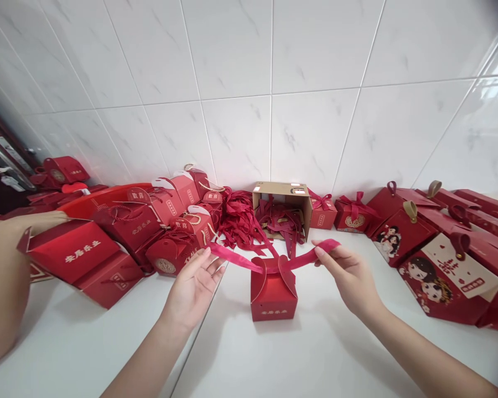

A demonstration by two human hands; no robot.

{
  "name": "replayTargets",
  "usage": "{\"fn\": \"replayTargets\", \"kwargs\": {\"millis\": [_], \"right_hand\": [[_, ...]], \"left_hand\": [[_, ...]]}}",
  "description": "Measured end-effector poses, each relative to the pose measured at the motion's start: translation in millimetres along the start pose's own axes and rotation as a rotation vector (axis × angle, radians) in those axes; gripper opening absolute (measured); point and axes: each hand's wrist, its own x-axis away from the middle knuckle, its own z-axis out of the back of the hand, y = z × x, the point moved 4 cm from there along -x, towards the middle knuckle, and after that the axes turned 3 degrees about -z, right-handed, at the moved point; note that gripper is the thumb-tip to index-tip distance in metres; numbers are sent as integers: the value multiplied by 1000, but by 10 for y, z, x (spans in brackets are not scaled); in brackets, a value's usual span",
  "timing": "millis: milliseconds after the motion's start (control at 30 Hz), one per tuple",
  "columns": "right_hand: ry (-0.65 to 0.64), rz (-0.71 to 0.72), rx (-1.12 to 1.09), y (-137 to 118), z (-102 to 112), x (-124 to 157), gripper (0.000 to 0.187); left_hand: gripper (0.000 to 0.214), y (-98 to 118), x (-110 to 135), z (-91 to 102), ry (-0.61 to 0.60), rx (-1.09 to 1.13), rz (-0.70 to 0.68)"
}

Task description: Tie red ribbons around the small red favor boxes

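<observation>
A small red gift box [274,298] with gold characters stands upright on the white table in front of me. A crimson ribbon [240,258] passes through the top of the box, and its two ends stretch out to either side. My left hand [195,279] pinches the left end between thumb and forefinger, its other fingers loosely curled. On the other side my right hand [348,271] pinches the right end the same way. Neither hand touches the box itself.
Behind the box lie a heap of loose ribbons [237,218] and an open cardboard carton [283,189] with more strips. Red boxes [135,226] crowd the left; larger printed boxes [444,276] line the right. Another person's arm [8,276] reaches in at far left. A tiled wall [315,132] closes the back.
</observation>
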Motion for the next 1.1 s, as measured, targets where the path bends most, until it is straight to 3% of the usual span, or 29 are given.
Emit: {"fn": "replayTargets", "kwargs": {"millis": [167,333,500,733,967,1100], "right_hand": [[26,149,96,-279,11,-97,24],[39,299,115,-600,-36,-225,23],[-83,297,92,-811,-172,-366,26],[-235,298,-11,-932,-381,-454,30],[-276,288,-41,-985,-458,-483,32],[-262,312,5,-981,-436,-499,35]], "left_hand": [[11,136,-19,-165,-94,-32,-100],[16,317,-8,-460,-230,-93,-206],[13,372,44,-782,-361,-159,-262],[8,408,78,-1049,-468,-188,-461],[12,547,162,-1183,-462,-272,-639],[19,566,152,-1147,-418,-307,-637]]}}
